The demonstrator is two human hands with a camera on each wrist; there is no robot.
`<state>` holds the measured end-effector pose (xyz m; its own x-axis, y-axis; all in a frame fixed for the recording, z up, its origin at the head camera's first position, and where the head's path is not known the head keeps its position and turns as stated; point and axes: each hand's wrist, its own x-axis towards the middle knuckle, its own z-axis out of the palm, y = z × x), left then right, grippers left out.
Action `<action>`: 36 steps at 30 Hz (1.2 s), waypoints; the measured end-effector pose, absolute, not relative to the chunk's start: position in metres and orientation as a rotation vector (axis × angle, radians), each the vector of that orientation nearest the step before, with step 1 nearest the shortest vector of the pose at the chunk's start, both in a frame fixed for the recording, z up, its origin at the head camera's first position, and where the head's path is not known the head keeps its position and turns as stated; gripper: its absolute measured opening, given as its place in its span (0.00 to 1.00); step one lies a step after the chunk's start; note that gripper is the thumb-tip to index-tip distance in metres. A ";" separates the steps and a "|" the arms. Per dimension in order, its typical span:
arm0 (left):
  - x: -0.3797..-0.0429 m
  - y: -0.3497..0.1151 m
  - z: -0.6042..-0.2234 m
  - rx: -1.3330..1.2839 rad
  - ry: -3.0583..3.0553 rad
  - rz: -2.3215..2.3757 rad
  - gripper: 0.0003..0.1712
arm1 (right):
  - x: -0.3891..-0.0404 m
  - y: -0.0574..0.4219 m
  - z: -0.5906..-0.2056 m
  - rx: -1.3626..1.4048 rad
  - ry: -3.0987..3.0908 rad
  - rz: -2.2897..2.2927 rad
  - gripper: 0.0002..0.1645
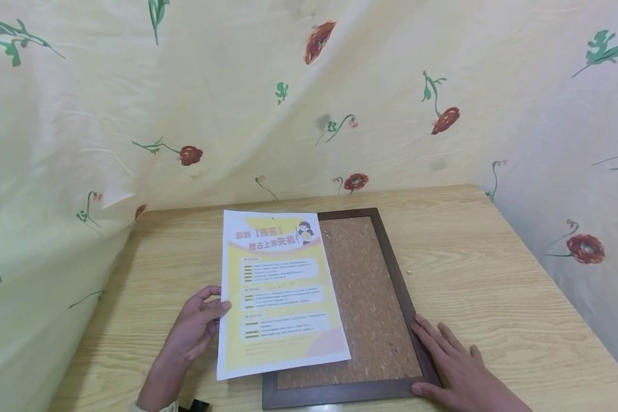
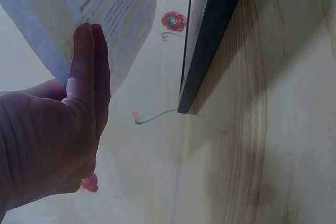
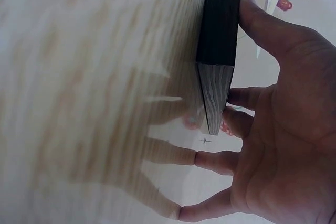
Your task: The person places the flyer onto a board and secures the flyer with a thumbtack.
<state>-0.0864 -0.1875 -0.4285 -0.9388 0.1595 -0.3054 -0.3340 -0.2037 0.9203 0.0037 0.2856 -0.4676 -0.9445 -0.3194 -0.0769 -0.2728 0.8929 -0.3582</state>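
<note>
A printed yellow-and-white poster overlaps the left part of a dark-framed cork board in the head view. My left hand pinches the poster's left edge, thumb on the printed face. From the left wrist, the poster appears raised and slightly bent beside the board's dark frame. At the board's lower right corner rests my right hand, fingers spread along the frame and thumb on its bottom edge. In the right wrist view several fingertips of this hand touch the table around the frame corner.
The board lies on a light wood-grain table. A small shiny piece sits right of the frame. Behind and at both sides hangs a pale cloth with red flowers. A black object shows by the left wrist.
</note>
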 end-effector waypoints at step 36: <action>-0.094 -0.152 -0.438 -0.145 1.684 2.203 0.17 | 0.003 0.287 -0.469 -0.445 2.924 -0.505 0.60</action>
